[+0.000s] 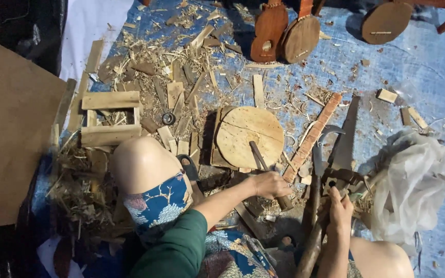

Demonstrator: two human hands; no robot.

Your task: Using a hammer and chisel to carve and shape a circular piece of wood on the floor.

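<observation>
Nearest to me are my bare knees and the blue flowered cloth over my lap, with my green sleeve beside it. My left hand is closed around the wooden handle of a chisel-like tool; its long axis runs up and to the left from my fist, and its tip rests on the round wooden block. This block is pale, flat on top and has a crack across it. My right hand lies to the right of the block, fingers wrapped on the upper end of a dark, thick wooden handle, close under the handsaw. Between the block and the saw lies a fretted neck piece, long and reddish. Curly shavings and flat offcuts cover the blue tarp behind the block. Small guitar-like bodies stand farther behind it.
</observation>
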